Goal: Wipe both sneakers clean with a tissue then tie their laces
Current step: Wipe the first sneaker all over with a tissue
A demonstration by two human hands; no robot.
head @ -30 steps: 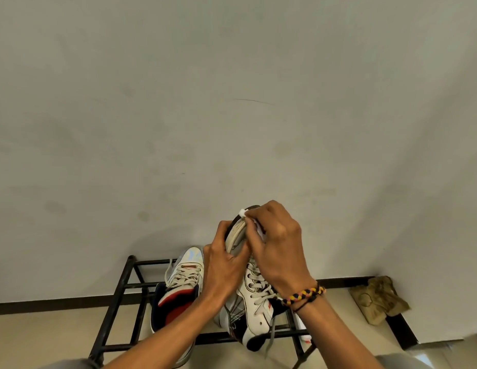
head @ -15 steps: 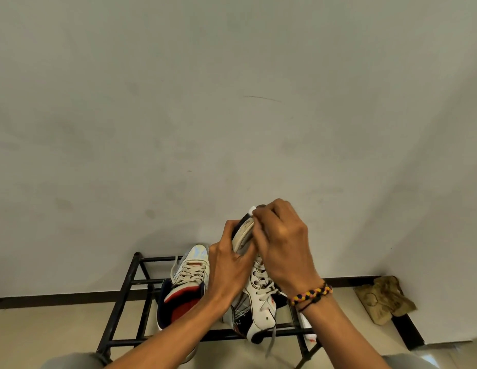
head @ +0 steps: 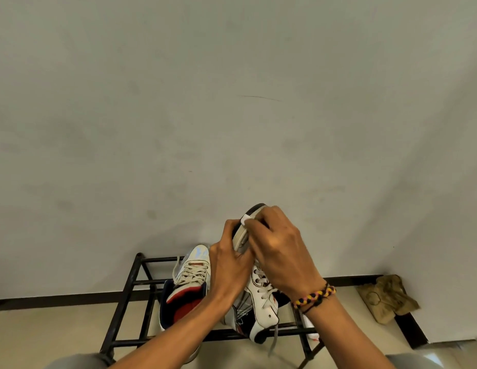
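Held sneaker (head: 258,302): raised above the black rack (head: 130,283), toe up, heel down — long axis near upright
Left hand (head: 229,272): clasps its sole side
Right hand (head: 277,246): nearer the toe, fingers curled, pressing a white tissue (head: 245,219) on the sole edge
Other sneaker (head: 189,283): on the rack just left, laces loose
In the way: nothing; a crumpled tan cloth (head: 386,299) lies well apart

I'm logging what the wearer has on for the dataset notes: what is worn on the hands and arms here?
Both forearms are bare, with no sleeves or gloves in view. The left hand wears nothing. By the right hand, the wrist carries a braided cord bracelet in yellow, black and pink with a thin dark string beside it.
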